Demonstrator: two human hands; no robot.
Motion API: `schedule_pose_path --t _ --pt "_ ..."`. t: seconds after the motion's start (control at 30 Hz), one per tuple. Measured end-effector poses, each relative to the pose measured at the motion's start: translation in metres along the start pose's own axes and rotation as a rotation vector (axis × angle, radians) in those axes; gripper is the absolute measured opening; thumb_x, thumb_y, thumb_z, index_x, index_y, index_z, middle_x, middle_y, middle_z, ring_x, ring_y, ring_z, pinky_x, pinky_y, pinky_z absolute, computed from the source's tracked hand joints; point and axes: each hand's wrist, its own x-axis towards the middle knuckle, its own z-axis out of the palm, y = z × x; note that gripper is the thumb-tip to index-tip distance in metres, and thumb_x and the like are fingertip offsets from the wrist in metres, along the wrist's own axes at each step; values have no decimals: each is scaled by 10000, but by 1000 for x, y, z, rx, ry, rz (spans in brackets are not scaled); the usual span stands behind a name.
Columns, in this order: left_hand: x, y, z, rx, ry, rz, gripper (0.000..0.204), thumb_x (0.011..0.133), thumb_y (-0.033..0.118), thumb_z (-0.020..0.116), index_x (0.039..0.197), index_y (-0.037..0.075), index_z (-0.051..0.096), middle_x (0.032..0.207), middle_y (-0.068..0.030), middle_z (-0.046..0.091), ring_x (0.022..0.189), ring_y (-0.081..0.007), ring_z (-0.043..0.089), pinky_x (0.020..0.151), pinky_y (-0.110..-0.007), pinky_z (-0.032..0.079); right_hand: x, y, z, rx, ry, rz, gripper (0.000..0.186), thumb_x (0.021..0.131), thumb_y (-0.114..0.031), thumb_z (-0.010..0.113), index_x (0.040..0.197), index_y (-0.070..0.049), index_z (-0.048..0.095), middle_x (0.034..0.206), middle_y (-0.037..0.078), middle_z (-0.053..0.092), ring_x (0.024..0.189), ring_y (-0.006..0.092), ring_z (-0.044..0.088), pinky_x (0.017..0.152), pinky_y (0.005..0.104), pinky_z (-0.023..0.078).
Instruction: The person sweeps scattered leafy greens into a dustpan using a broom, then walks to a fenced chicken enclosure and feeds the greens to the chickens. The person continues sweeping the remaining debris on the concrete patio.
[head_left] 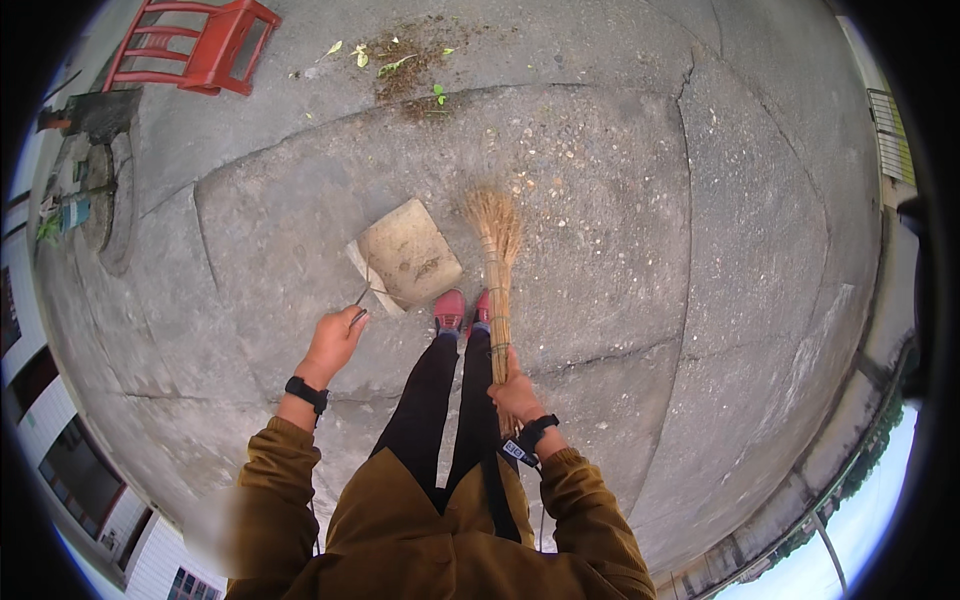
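Note:
My left hand [334, 345] is closed round the thin wire handle of a dustpan [412, 250]. The dustpan is a squarish, beige, worn pan with a pale back wall, and a few dark bits lie in it. It rests on or just over the concrete ahead of my feet; I cannot tell which. In my right hand [517, 392] is the bound stalk of a straw broom [497, 270]. The broom's frayed bristles point away from me, to the right of the dustpan.
Soil and green leaves [410, 65] lie scattered on the concrete far ahead. Pale small bits [560, 180] dot the ground right of the broom. A red plastic chair [205, 50] lies at the far left, near a stone-edged drain or basin [105, 190]. Low walls border the right.

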Motion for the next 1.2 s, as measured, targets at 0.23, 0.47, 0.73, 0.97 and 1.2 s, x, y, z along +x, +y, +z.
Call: schedule_pose_path --t 0.23,0.47,0.73,0.97,1.2 --pt "-2 -11 9 -69 -62 -61 268 972 243 595 852 5 573 637 -169 532 558 -271 493 556 -360 439 -83 26 -4 500 -207 136 930 830 10 652 1567 -211 129 826 53 576 575 132 569 488 298 524" --pt "-10 -23 8 -90 -80 -93 261 981 248 589 855 19 579 623 -122 517 553 -198 438 553 -328 430 -71 74 -5 801 188 176 902 822 34 648 1499 -280 143 837 79 564 577 197 605 454 353 541" --pt "-10 -20 8 -101 -44 -87 218 968 230 596 891 27 615 667 -165 588 574 -287 563 567 -363 463 -50 54 69 758 72 210 903 792 45 618 1506 -193 120 822 69 544 531 195 574 449 348 501" --pt "-16 -23 2 -107 -4 -101 178 964 177 608 899 12 611 639 -138 537 553 -198 466 554 -325 441 -125 40 38 412 -119 223 925 775 41 617 1542 -151 135 829 76 573 567 176 596 448 321 491" --pt "-30 -23 -12 -129 89 -154 183 950 181 610 904 4 619 736 -217 622 656 -399 606 584 -393 478 -72 11 -18 495 261 43 809 800 61 562 1508 -124 216 867 99 584 568 203 624 478 362 583"
